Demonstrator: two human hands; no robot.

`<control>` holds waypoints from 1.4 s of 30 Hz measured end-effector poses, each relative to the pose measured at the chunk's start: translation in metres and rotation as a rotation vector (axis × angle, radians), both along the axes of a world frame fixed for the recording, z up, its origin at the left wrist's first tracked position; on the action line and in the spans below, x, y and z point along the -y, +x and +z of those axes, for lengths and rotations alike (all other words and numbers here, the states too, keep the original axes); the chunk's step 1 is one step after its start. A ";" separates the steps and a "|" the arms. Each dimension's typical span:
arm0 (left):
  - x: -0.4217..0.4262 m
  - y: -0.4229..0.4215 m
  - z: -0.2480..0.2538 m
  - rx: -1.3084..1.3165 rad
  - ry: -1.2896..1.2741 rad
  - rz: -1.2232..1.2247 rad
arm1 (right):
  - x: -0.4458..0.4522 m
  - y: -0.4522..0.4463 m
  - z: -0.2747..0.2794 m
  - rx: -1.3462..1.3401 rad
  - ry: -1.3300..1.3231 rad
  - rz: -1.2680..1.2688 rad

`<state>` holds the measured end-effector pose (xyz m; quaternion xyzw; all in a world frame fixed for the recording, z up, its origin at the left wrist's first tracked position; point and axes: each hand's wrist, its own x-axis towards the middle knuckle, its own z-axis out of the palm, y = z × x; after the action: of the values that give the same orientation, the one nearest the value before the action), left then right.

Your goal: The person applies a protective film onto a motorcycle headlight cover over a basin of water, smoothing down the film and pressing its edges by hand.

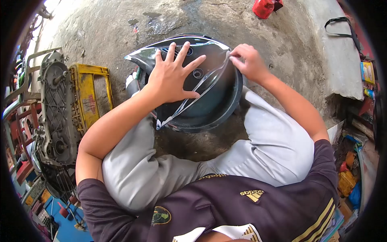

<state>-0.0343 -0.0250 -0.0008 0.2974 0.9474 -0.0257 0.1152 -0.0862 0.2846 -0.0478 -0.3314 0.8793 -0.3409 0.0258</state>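
A glossy dark triangular panel with pale edges [209,64] lies across a round black basin [217,117] between the knees. My left hand [171,76] rests on the panel's left part with its fingers spread and holds nothing. At the panel's right corner, my right hand [248,62] pinches the edge between thumb and fingers. A small ring shape shows near the panel's middle. The panel covers the far part of the basin, whose near rim shows below it.
On the left stand a metal engine casing [56,109] and a yellow crate [90,92]. A red container [263,8] sits on the concrete floor at the top. A black strap [342,28] lies on a ledge at right, above assorted clutter.
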 end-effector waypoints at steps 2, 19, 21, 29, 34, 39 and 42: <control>-0.001 0.001 -0.001 -0.005 0.009 0.008 | -0.001 -0.003 0.002 0.065 0.012 -0.017; -0.003 0.000 0.000 -0.015 0.009 0.002 | 0.005 0.007 0.000 0.049 -0.016 0.036; -0.001 0.000 -0.001 -0.025 0.018 -0.010 | 0.005 0.001 0.004 0.052 -0.002 0.052; -0.005 -0.002 0.004 0.004 -0.031 -0.012 | 0.003 0.002 0.002 0.119 0.005 0.037; -0.004 -0.001 0.000 0.015 0.006 0.003 | -0.001 -0.006 0.008 0.214 0.048 -0.130; -0.005 -0.003 0.005 0.016 -0.029 -0.001 | 0.007 0.007 0.002 0.124 -0.004 0.113; -0.004 0.000 0.000 0.014 -0.006 0.001 | 0.001 -0.003 0.004 0.170 0.026 -0.059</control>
<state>-0.0345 -0.0208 -0.0003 0.2966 0.9467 -0.0265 0.1230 -0.0888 0.2836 -0.0442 -0.2749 0.8877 -0.3571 0.0944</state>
